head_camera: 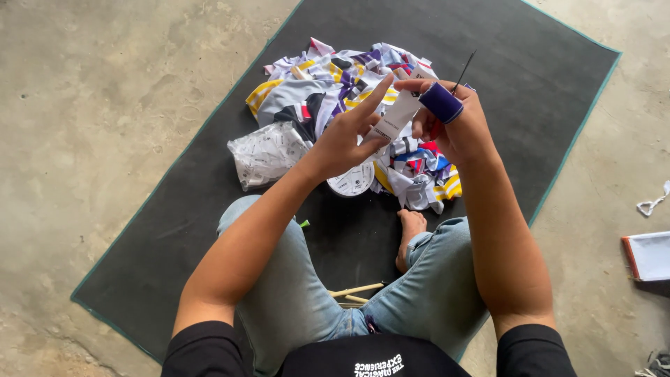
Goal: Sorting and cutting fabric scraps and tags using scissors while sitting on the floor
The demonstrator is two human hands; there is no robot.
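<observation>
The person sits cross-legged on a dark mat (174, 230) laid over a concrete floor (91, 105), both hands raised over a heap of scraps (328, 77), white, purple and yellow, with red and blue bits. The left hand (345, 139) is partly open: its forefinger stretches up and out along a white strip (399, 112), while the thumb and other fingers curl against the strip's lower end. The right hand (457, 122) is closed on the strip's upper end, pinching it between thumb and forefinger; one of its fingers wears a purple sleeve (441, 102), and a thin dark needle (463, 71) sticks up from behind the knuckles, though just how it is held cannot be made out. The strip slants between the two hands, above the heap. A clear plastic bag (265, 153) lies just left of the heap, and a round white disc (352, 180) shows under the left wrist. A bare foot (410, 230) rests between the jeans-clad knees, near some pale sticks (356, 292). Well off to the right on the floor lies a white tray (649, 255) with a red edge.
</observation>
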